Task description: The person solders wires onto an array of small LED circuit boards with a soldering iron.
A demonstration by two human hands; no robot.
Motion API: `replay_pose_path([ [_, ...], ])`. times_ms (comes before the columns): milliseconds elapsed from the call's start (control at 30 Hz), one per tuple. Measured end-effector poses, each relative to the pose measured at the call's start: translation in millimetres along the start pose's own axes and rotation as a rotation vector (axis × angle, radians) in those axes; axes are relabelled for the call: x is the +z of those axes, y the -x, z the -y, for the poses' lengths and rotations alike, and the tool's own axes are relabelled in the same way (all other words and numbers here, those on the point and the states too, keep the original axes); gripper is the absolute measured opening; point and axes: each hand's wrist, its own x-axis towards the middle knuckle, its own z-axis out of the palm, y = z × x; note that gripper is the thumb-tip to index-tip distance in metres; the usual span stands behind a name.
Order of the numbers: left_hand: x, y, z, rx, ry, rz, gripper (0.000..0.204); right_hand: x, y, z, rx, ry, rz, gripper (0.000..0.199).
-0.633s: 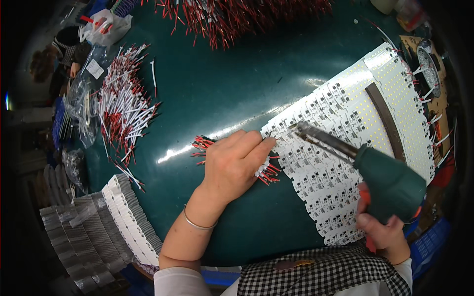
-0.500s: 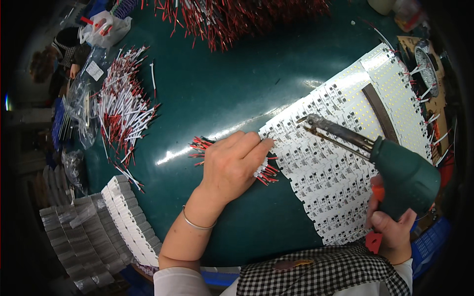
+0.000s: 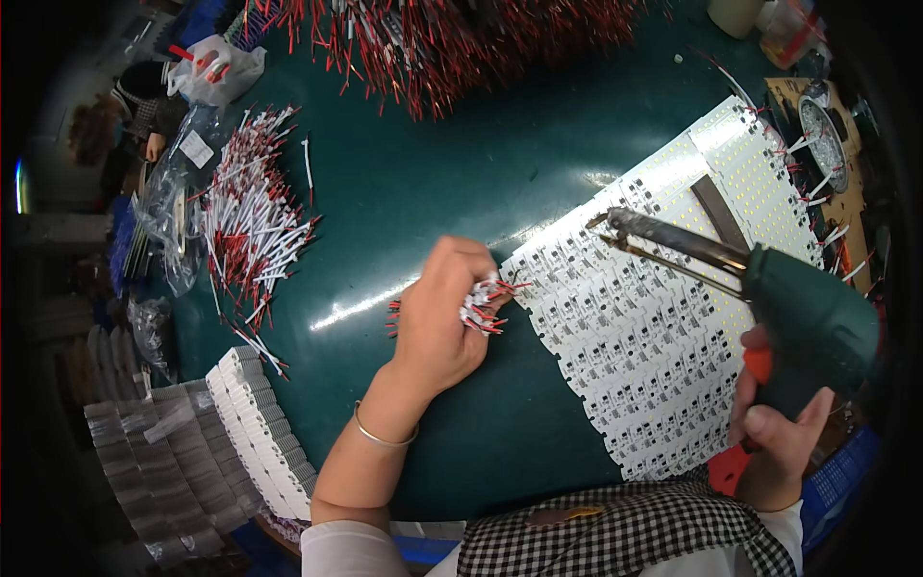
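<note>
A bundle of short red-and-white wires (image 3: 480, 310) is gripped in my left hand (image 3: 431, 322), with ends poking out on both sides of the fist. That hand is just left of the corner of a sheet of white circuit boards (image 3: 635, 370), which carries rows of small black parts and yellow squares. One red wire end reaches toward the sheet's edge. My right hand (image 3: 784, 438) is wrapped round the handle of a green soldering gun (image 3: 812, 313) with an orange trigger. Its dark metal tip (image 3: 615, 221) hangs over the upper part of the boards. A dark curved strip (image 3: 719, 213) lies across them.
A loose pile of red-and-white wires (image 3: 252, 207) lies to the left, and a large heap (image 3: 481, 48) at the far side. Stacked white strips (image 3: 260, 423) stand at the near left. A round metal dish (image 3: 823, 144) and a blue basket (image 3: 846, 481) are at the right.
My left hand has turned and closed more tightly, bringing the wire bundle up between thumb and fingers. The soldering gun has shifted slightly right. The whole view has shifted a little.
</note>
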Motion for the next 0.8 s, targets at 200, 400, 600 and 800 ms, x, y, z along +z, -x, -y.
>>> replay_pose_path([
  [200, 8, 4, -11, -0.090, -0.162, 0.010, 0.021, -1, 0, 7, 0.254, -0.102, 0.070, 0.068],
  [400, 8, -1, -17, -0.029, -0.349, 0.092, 0.029, -5, -4, -5, 0.227, -0.080, 0.090, 0.073],
  [600, 10, 6, -8, 0.039, -0.428, 0.071, 0.036, -5, -5, 1, 0.277, -0.087, 0.237, 0.058],
  [800, 10, 4, -11, 0.010, -0.413, 0.083, 0.039, -2, -1, -10, 0.244, -0.019, 0.129, 0.073],
])
